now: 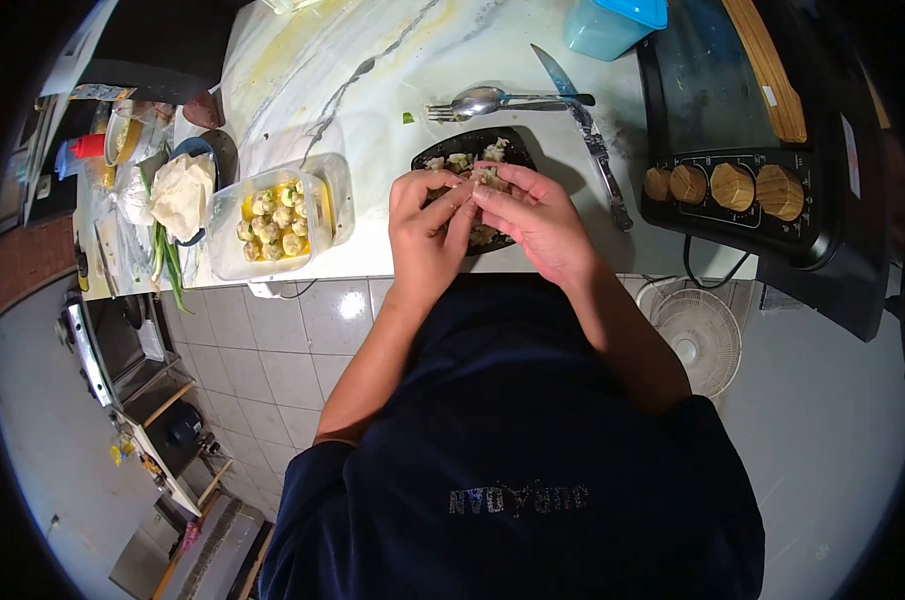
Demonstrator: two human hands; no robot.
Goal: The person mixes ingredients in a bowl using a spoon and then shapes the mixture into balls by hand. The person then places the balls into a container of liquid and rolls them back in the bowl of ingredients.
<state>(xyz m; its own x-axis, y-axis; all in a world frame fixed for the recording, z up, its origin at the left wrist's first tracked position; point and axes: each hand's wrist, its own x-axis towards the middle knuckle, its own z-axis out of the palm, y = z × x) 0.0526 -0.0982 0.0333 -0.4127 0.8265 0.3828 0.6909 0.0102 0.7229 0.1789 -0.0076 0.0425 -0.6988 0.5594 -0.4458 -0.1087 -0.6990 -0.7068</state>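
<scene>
Fingers (514,208) of both hands bunched tip to tip, pinched on a small lump (490,178) of pale mix with green flecks. Left hand (423,238) and right hand (553,228) meet over the plate; lump mostly covered by the fingertips, so its full shape can't be read. Exact contact points on the left side also hidden.

Dark plate (522,150) sits right under the hands. Far rim visible, near part mostly blocked. Loose mix (461,161) on it shows past the fingers; can't judge how much.

Just beyond the plate: fork (443,113) and spoon (478,100), handles overlapping. Knife (598,150) to the right, tip pointing away, its blade by the handle ends. Green scrap (408,117) left of the fork.

Left on the bench (373,110): clear tub (224,235) with balls (270,222) in yellow liquid. Second clear edge behind it; can't tell if lid or another tub. Further left, pale stuff (183,190) in a dark bowl, contents unclear, plus green stalks (169,262) hanging over the bench edge. Clutter past that is warped by the lens.

Right: black oven (825,235) with wooden knobs (732,187), upper part out of frame. Blue box (603,35) cut off at top. Fan (698,345) below the bench, partly hidden.
</scene>
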